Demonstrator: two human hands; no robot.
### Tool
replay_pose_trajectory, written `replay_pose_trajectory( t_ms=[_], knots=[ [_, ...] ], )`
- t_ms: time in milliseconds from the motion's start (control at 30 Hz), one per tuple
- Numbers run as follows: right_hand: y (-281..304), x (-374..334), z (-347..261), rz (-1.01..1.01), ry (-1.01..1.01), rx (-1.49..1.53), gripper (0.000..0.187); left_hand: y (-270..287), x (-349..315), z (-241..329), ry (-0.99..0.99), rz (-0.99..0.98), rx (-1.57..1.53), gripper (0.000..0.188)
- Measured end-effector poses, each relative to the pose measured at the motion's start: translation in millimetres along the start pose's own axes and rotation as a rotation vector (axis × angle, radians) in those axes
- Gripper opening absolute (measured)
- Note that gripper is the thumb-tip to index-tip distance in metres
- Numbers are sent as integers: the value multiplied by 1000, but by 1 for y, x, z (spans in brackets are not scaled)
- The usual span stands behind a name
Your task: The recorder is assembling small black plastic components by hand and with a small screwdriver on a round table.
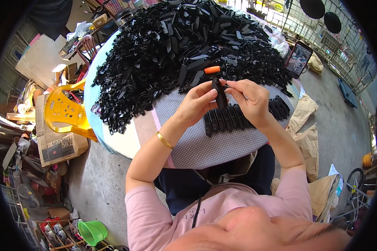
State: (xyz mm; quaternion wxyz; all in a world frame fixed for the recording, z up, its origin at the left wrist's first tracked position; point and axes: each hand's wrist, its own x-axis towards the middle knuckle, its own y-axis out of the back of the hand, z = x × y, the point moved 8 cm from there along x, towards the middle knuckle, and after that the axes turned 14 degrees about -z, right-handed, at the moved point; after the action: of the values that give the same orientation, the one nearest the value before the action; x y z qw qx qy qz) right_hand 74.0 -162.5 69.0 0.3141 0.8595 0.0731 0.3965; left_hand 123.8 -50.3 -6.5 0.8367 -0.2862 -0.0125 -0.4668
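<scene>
My left hand [199,101] grips a long black plastic piece [220,97] between thumb and fingers, above the near side of the round table. At the upper end of that piece, the fingertips of my right hand [250,99] are pinched together; whatever they hold is too small to make out. Below both hands, a row of black plastic pieces [222,121] lies side by side on the dotted cloth [205,150]. An orange cylindrical thing [212,70] rests just beyond my fingers. Behind it rises a large heap of loose black plastic parts [155,46].
A phone [298,60] stands upright at the table's right edge. To the left are a yellow plastic chair [67,111] and a cardboard box [58,144]. Brown paper sacks [308,146] lie on the floor at right. A green bucket [92,232] sits at lower left.
</scene>
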Motion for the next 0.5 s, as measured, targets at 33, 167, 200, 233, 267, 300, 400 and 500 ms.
replay_pose_trajectory(
  t_ms=[33,167,200,233,267,300,400,500],
  knots=[
    [-1,2,-2,27,25,-34,19,-2,-1,0,2,-1,6,38],
    [-5,1,-10,61,130,-299,20,2,0,-5,-4,51,57,40],
    [-6,0,-10,61,132,-297,20,3,0,-6,-5,53,59,40],
    [-8,0,-12,49,142,-356,22,4,-1,-7,4,61,71,40],
    [-10,-1,-15,37,151,-417,23,5,-1,-8,14,69,81,40],
    [-11,-2,-16,37,151,-415,23,5,-1,-8,14,70,81,40],
    [-15,2,-15,-58,88,-430,23,5,-4,-5,16,113,131,39],
    [-15,4,-12,-127,74,-278,24,6,-6,-1,11,136,143,38]
  ],
)
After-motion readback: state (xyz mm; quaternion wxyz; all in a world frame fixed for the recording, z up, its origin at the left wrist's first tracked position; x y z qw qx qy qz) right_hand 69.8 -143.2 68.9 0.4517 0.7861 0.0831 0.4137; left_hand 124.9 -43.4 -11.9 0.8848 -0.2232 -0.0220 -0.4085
